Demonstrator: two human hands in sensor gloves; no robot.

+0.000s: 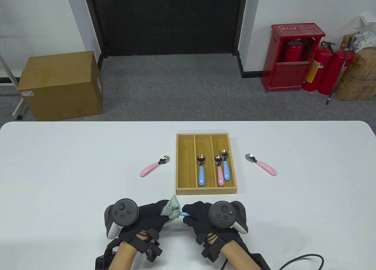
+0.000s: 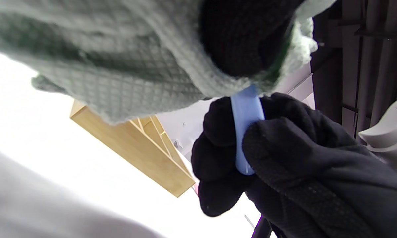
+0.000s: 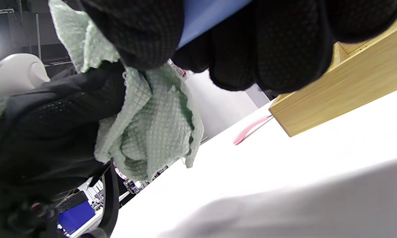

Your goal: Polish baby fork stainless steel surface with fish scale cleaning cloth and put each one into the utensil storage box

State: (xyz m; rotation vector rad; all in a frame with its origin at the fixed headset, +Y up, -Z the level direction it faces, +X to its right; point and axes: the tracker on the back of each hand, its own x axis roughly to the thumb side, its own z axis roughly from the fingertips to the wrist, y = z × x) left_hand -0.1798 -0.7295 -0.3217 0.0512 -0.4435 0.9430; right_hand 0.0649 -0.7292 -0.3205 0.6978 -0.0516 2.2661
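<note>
Near the table's front edge my right hand [image 1: 191, 214] grips the blue handle of a baby fork [image 1: 185, 214] [image 2: 246, 115] [image 3: 205, 13]. My left hand [image 1: 164, 212] holds the pale green fish scale cloth [image 1: 171, 208] [image 2: 119, 72] [image 3: 152, 132] bunched around the fork's steel head, which is hidden inside it. The wooden utensil storage box [image 1: 179, 164] [image 2: 142, 155] [image 3: 343, 89] stands mid-table with three baby utensils in it: one blue-handled in the middle slot, one pink and one blue in the right slot. One pink-handled fork [image 1: 152, 167] [image 3: 249, 129] lies left of the box, another [image 1: 263, 165] to its right.
The white table [image 1: 58, 179] spreads wide on both sides of the box. Beyond its far edge stand a cardboard box [image 1: 61, 85] on the floor and a red extinguisher cabinet [image 1: 289, 58] with extinguishers beside it.
</note>
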